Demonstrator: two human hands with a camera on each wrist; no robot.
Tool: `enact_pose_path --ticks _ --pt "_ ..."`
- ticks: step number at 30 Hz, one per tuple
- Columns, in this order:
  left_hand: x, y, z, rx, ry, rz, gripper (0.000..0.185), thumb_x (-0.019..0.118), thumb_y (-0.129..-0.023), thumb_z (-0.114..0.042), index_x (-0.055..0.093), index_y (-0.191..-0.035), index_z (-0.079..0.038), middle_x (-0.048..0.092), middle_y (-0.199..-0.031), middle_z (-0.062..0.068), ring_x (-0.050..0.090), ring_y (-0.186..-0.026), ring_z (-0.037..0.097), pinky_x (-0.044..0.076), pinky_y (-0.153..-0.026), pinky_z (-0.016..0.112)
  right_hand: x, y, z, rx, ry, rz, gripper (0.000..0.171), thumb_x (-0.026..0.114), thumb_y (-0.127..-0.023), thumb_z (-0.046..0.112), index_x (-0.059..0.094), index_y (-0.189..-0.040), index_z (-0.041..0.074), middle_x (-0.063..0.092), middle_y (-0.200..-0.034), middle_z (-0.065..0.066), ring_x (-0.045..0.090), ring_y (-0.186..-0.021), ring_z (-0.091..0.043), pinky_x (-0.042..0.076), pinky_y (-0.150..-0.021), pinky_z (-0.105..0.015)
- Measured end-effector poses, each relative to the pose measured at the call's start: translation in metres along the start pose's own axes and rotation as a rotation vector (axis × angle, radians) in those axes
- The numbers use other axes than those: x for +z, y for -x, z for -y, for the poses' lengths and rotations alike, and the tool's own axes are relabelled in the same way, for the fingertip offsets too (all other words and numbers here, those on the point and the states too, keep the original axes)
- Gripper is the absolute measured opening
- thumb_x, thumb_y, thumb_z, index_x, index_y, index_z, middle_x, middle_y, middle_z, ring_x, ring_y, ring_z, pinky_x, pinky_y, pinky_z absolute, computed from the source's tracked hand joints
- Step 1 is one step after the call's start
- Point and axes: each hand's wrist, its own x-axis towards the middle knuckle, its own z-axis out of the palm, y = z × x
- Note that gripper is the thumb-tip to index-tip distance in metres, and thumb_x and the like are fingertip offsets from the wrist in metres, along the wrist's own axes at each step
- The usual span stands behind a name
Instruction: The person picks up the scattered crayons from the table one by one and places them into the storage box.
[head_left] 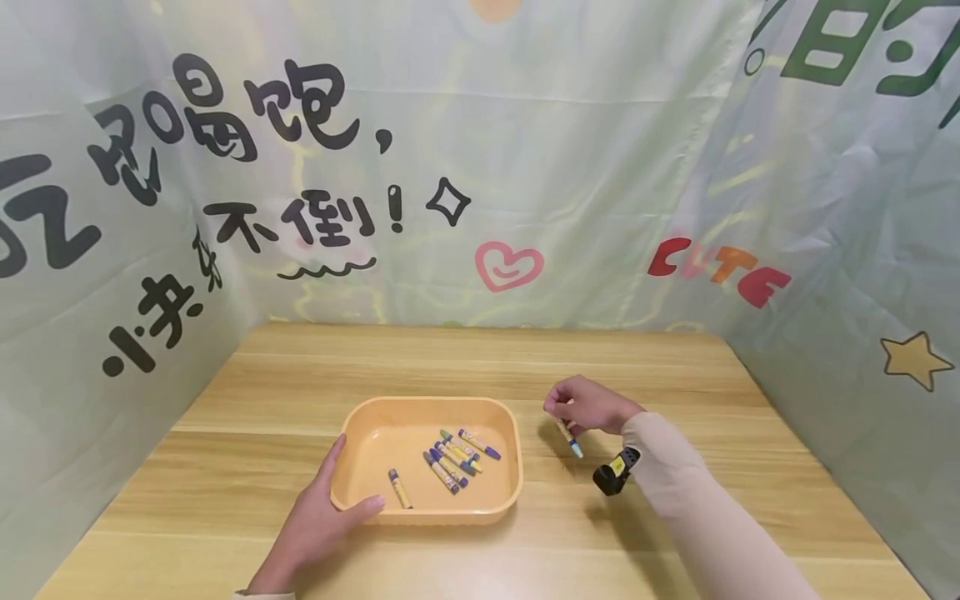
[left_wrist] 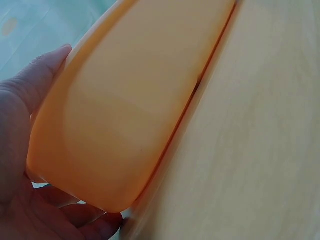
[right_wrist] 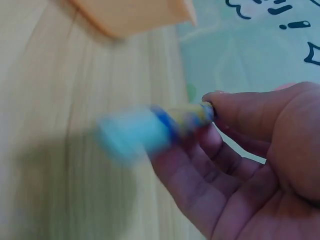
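My right hand (head_left: 592,405) pinches a light blue oil pastel (head_left: 567,437) with a yellow wrapper, just above the table to the right of the tray. In the right wrist view this pastel (right_wrist: 142,131) is blurred, its blue tip pointing away from the thumb. A shallow orange plastic tray (head_left: 427,401) stands on the table. At its near left corner my left hand (head_left: 315,508) grips it, thumb over the rim and fingers against the outside. Inside the tray several pastels (head_left: 453,462) lie in a loose cluster right of centre. Another pastel (head_left: 400,489) lies apart near the front wall.
The wood-grain table (head_left: 637,358) reaches back to a printed cloth (head_left: 585,208) that hangs behind and on both sides. A small black camera (head_left: 615,473) is strapped at my right wrist.
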Motion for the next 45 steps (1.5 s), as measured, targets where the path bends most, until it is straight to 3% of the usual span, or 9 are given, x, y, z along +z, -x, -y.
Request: enact_pose_path --ticks 11,18,24,30,34,45 --pt "-0.001 0.000 -0.002 -0.017 -0.012 0.005 0.110 0.078 -0.078 -0.045 0.008 -0.157 -0.014 0.036 -0.146 0.031 0.048 -0.123 0.045 0.035 -0.101 0.061 0.017 -0.024 0.036 -0.061 0.026 0.009 0.015 0.053 -0.098 0.003 0.059 -0.098 -0.011 0.060 -0.081 -0.015 0.056 -0.058 -0.016 0.047 -0.052 -0.026" --pt "-0.001 0.001 -0.002 -0.019 -0.014 0.009 0.110 0.078 -0.078 -0.045 0.009 -0.157 -0.013 0.034 -0.147 0.031 0.046 -0.125 0.047 0.034 -0.102 0.062 0.038 -0.036 0.055 -0.035 0.002 0.055 0.014 0.054 -0.098 0.003 0.058 -0.101 -0.010 0.060 -0.084 -0.019 0.060 -0.060 -0.017 0.049 -0.050 -0.026" --pt "0.000 0.002 -0.002 -0.012 -0.013 0.008 0.110 0.078 -0.078 -0.044 0.008 -0.157 -0.012 0.033 -0.148 0.031 0.045 -0.125 0.048 0.033 -0.102 0.062 0.055 -0.046 0.067 -0.016 0.045 0.099 0.013 0.057 -0.096 0.000 0.061 -0.104 -0.008 0.062 -0.089 -0.024 0.051 -0.057 -0.014 0.046 -0.051 -0.025" --pt "-0.001 0.001 -0.002 -0.002 -0.021 0.007 0.109 0.077 -0.079 -0.045 0.009 -0.157 -0.013 0.034 -0.148 0.031 0.046 -0.125 0.047 0.034 -0.102 0.062 0.072 -0.057 0.075 0.001 0.099 0.126 0.016 0.062 -0.092 -0.002 0.062 -0.107 -0.007 0.066 -0.095 -0.018 0.058 -0.066 -0.015 0.052 -0.058 -0.028" --pt "-0.001 0.001 -0.001 0.010 -0.025 -0.001 0.109 0.077 -0.078 -0.046 0.010 -0.157 -0.013 0.034 -0.147 0.031 0.046 -0.125 0.047 0.034 -0.102 0.061 0.082 -0.063 0.078 -0.005 0.149 0.147 0.013 0.063 -0.091 -0.002 0.063 -0.104 -0.005 0.067 -0.087 -0.012 0.060 -0.067 -0.015 0.054 -0.061 -0.028" --pt "-0.001 0.001 -0.001 0.003 -0.027 0.008 0.108 0.076 -0.079 -0.046 0.009 -0.157 -0.011 0.033 -0.148 0.031 0.045 -0.125 0.048 0.034 -0.102 0.061 0.106 -0.071 0.091 0.038 0.283 0.274 0.010 0.068 -0.087 -0.001 0.062 -0.090 0.006 0.061 -0.076 -0.003 0.051 -0.054 -0.011 0.045 -0.048 -0.022"
